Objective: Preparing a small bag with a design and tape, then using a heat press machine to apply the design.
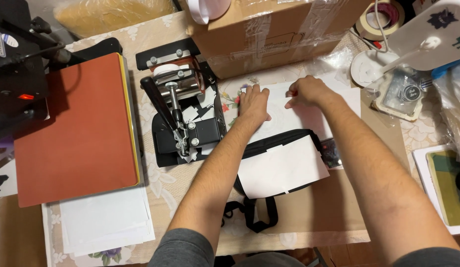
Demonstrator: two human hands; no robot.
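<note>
- Two hands rest on a white sheet (pixel 289 116): left hand (pixel 253 101) flat, fingers spread; right hand (pixel 306 91) pinching its far edge.
- Sheet overlaps a black bag (pixel 289 165) with paper on it.
- Mug press (pixel 183 109) just left; box (pixel 269 29) behind; flat press (pixel 74 126) farther left.

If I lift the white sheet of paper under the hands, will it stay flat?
The white sheet of paper looks thin, so it would probably droop and weigh little. The left hand and right hand press it flat, suggesting it slides easily.
</note>
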